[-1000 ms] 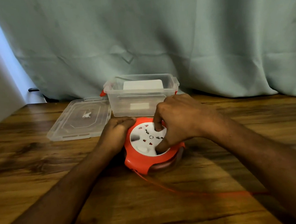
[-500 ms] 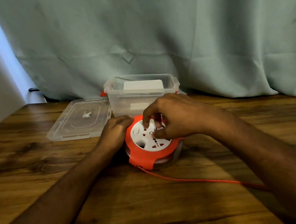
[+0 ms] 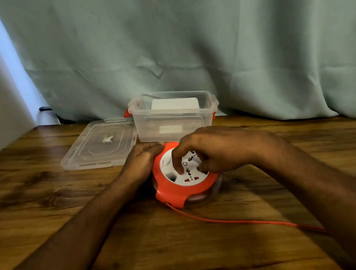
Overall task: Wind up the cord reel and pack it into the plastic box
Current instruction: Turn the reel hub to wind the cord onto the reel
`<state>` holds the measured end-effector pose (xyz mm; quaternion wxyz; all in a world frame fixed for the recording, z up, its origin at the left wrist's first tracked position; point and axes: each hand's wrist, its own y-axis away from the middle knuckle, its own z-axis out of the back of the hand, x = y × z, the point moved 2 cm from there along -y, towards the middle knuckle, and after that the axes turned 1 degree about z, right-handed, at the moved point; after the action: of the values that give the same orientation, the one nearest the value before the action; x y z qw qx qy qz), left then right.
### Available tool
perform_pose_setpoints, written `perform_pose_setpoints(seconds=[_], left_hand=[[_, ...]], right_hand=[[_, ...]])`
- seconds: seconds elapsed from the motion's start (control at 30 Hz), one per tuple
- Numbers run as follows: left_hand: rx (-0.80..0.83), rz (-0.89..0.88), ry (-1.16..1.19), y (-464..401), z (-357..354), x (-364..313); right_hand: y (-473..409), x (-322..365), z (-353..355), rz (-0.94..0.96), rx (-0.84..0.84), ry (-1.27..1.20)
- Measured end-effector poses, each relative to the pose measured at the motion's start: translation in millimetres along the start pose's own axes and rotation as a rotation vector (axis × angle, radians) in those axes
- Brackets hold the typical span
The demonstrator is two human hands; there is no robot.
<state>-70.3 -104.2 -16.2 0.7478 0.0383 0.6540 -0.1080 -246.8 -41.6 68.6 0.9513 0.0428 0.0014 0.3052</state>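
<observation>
Since half a second ago we are seeing the right hand (image 3: 216,148) swung round on the reel's white face, its forefinger now pointing down toward the near-left part of the disc, and the orange cord (image 3: 243,221) is lying a little differently across the wood.

From the head camera we are looking at the cord reel (image 3: 178,189) sitting on the wooden table (image 3: 38,215), just in front of the clear plastic box (image 3: 173,122). Our left hand (image 3: 141,160) is resting against the reel's orange left rim, fingers curled round its edge and gripping it. Our right hand is arching over the white socket face (image 3: 190,173), fingers bent, the forefinger tip pressing into the disc and the thumb touching its right side. The cord is trailing from the reel's near edge to the right, passing under our right forearm.

The box is standing open, something white showing inside it. Its clear lid (image 3: 99,146) is lying flat on the table, touching the box's left side. A pale green curtain (image 3: 207,43) is hanging behind.
</observation>
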Motion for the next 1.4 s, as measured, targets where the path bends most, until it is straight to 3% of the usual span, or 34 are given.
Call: perform_pose_setpoints(seconds=[0.53,0.97,1.13,1.3,1.4], left_hand=[[0.068,0.004,-0.021,-1,-1,0],[0.115,-0.009,-0.020,-3,-3,3],[0.106,-0.086,-0.073,1,-5,0],[0.085,0.009,0.043,-2,-6,3],[0.112,0.003,0.018,-1,-7,3]], right_hand=[[7,13,2,0.002,0.045,0.028],[1,15,1,-0.033,-0.090,0.102],[-5,17,-7,-0.124,-0.160,0.092],[-9,16,-20,-0.372,-0.295,-0.093],[-10,18,-24,-0.417,-0.293,-0.137]])
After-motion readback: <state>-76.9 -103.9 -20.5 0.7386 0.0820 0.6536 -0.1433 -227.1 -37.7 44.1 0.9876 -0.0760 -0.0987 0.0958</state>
